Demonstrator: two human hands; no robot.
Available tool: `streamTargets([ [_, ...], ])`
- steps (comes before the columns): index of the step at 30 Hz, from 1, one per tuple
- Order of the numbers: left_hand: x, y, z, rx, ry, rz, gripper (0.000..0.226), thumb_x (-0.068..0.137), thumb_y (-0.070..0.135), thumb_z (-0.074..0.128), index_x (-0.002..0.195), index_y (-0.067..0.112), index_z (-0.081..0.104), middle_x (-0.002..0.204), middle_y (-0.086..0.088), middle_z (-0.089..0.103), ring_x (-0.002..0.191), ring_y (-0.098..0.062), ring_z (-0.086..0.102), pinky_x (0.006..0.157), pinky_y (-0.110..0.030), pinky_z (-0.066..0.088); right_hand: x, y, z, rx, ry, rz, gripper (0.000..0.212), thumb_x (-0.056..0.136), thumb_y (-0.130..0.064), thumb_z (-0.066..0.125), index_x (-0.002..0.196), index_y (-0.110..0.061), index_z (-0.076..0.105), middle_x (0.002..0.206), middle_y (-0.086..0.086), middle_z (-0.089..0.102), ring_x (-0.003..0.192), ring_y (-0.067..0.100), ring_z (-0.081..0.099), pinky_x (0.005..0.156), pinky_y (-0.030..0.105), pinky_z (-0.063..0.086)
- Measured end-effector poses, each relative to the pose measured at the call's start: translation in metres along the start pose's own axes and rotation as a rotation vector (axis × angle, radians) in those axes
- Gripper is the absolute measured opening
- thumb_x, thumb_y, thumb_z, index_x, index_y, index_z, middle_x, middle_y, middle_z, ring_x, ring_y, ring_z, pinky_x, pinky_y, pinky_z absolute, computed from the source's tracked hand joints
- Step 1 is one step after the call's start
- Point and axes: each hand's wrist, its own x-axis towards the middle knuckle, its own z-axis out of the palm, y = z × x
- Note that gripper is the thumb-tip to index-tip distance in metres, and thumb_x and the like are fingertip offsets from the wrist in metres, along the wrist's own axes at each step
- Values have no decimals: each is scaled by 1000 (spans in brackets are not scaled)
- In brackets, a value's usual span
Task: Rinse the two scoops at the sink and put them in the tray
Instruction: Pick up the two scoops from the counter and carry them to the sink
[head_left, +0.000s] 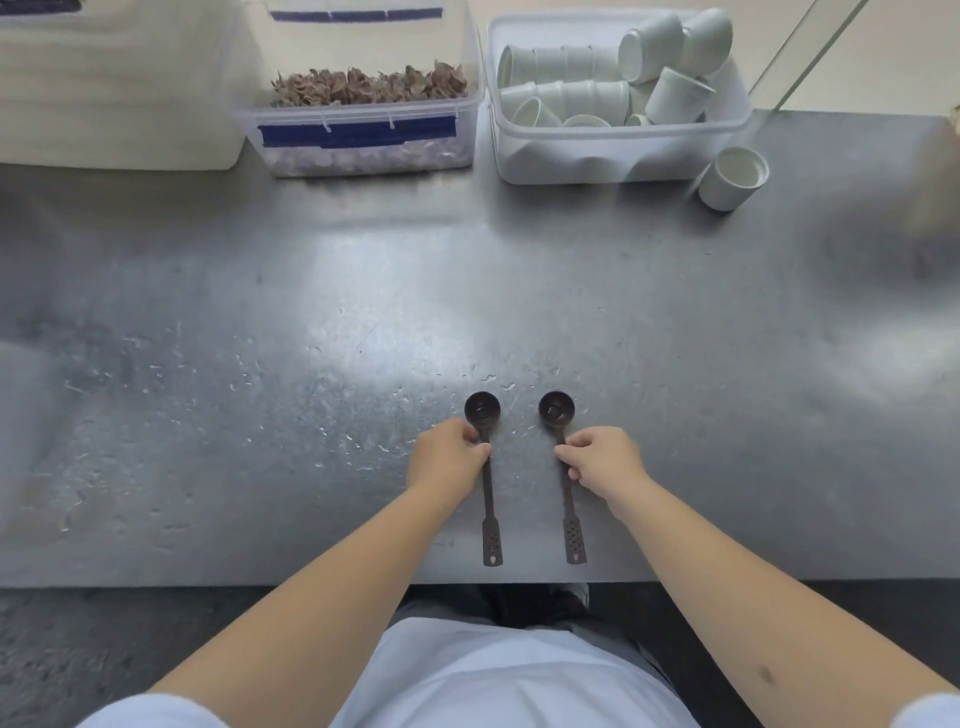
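Observation:
Two dark brown long-handled scoops lie side by side on the steel counter, bowls pointing away from me. My left hand pinches the handle of the left scoop just below its round bowl. My right hand pinches the handle of the right scoop in the same place. Both perforated handle ends rest near the counter's front edge. No sink or tray is in view.
At the back stand a clear lidded box of dried flowers, a clear bin of white cups and a single white cup on the counter. A white container is at the back left. Water droplets speckle the counter.

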Motion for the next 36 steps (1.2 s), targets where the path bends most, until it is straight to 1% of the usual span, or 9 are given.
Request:
streamTargets([
  [6, 4, -2, -1, -78, -63, -11, 14, 80, 23, 63, 66, 20, 61, 78, -6, 73, 80, -24, 71, 77, -43, 58, -4, 2, -7, 226, -127, 57, 11, 86, -10, 72, 97, -7, 71, 74, 5, 62, 54, 8, 53, 45, 14, 45],
  [9, 1, -3, -6, -212, -84, -9, 11, 82, 21, 66, 72, 22, 61, 86, -8, 71, 81, -27, 70, 75, -44, 60, -14, 1, -11, 279, -158, 37, 7, 87, -10, 71, 93, -6, 72, 75, 7, 61, 54, 9, 50, 47, 15, 44],
  [12, -14, 0, -14, -398, -124, -26, 3, 87, 18, 65, 87, 15, 64, 92, -6, 65, 76, -19, 61, 62, -31, 55, -28, -3, -16, 330, -181, -14, 3, 87, -12, 71, 87, -10, 73, 75, 12, 60, 59, 15, 48, 54, 22, 42],
  [14, -27, 3, -21, -485, -134, -18, 5, 87, 19, 65, 89, 14, 66, 94, -5, 66, 79, -17, 61, 61, -27, 53, -38, -7, -19, 337, -208, -59, 6, 87, -15, 71, 88, -11, 75, 75, 13, 61, 64, 20, 47, 60, 29, 39],
  [19, -72, 5, -36, -662, -70, -2, 11, 90, 12, 63, 96, 3, 67, 90, -10, 67, 75, -19, 69, 71, -38, 61, -67, -25, -29, 301, -288, -206, 10, 88, -16, 71, 85, -8, 76, 71, 9, 62, 58, 15, 48, 54, 25, 40],
  [21, -98, 1, -39, -764, 12, -24, 8, 91, 9, 61, 95, 4, 65, 87, -8, 65, 78, -23, 72, 79, -47, 61, -81, -34, -32, 283, -363, -266, 9, 87, -14, 71, 83, -8, 75, 69, 5, 65, 55, 12, 49, 53, 24, 39],
  [25, -153, -14, -36, -913, 178, -113, 4, 91, 9, 62, 91, 7, 65, 86, -8, 64, 80, -25, 74, 78, -49, 61, -112, -49, -30, 187, -530, -377, 7, 87, -10, 70, 82, -7, 74, 63, -4, 67, 57, 11, 55, 56, 24, 35],
  [29, -212, -40, -19, -1002, 353, -206, 6, 91, 14, 64, 85, 16, 65, 85, -5, 69, 78, -20, 74, 71, -37, 61, -144, -51, -12, 37, -680, -462, 8, 85, -12, 72, 79, -7, 74, 64, 0, 69, 62, 15, 59, 57, 26, 36],
  [36, -337, -113, 21, -1234, 659, -305, 9, 93, 13, 60, 87, 19, 63, 79, 1, 65, 74, -16, 72, 60, -31, 53, -239, -26, 53, -260, -922, -613, 22, 89, -16, 69, 68, -9, 71, 59, 3, 60, 67, 19, 59, 66, 29, 48],
])
